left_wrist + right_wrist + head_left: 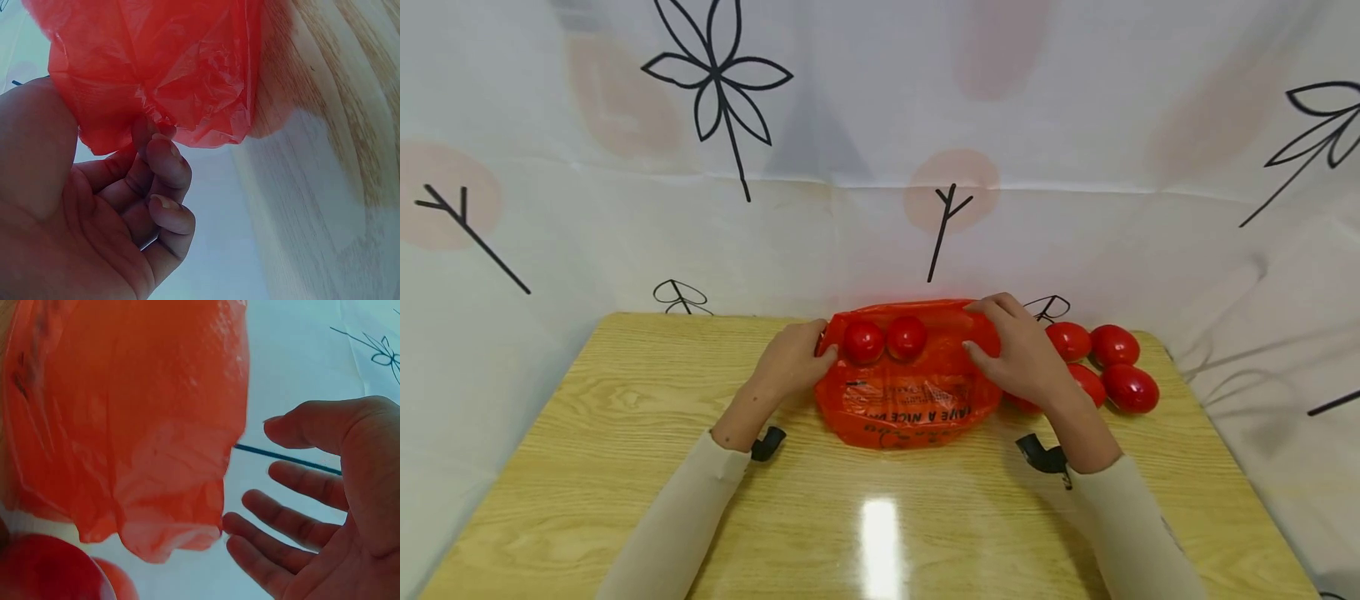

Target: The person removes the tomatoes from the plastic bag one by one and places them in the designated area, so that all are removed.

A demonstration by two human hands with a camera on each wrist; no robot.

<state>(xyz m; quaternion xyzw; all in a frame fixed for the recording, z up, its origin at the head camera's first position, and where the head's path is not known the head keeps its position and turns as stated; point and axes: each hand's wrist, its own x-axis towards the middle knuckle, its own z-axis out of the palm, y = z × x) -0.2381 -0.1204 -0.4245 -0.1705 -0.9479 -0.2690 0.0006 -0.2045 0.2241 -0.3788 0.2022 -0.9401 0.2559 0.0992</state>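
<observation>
A red plastic bag [910, 417] with upside-down print lies on the wooden table, its mouth toward the back. Two glossy red round things [885, 340] sit side by side in its opening. My left hand [793, 358] pinches the bag's left edge; in the left wrist view, the fingers [165, 159] are curled against the crumpled plastic. At the bag's right side is my right hand [1018, 350], with thumb and fingers spread. The right wrist view shows the right hand's fingers [281, 519] beside the bag's edge [181, 512], holding nothing.
Several glossy red egg-shaped things [1131, 388] lie at the table's back right, some partly behind the right hand. A white cloth [865, 242] with printed plants hangs along the back. Black straps [1041, 454] show at both wrists. The table [647, 400] has a light wood grain.
</observation>
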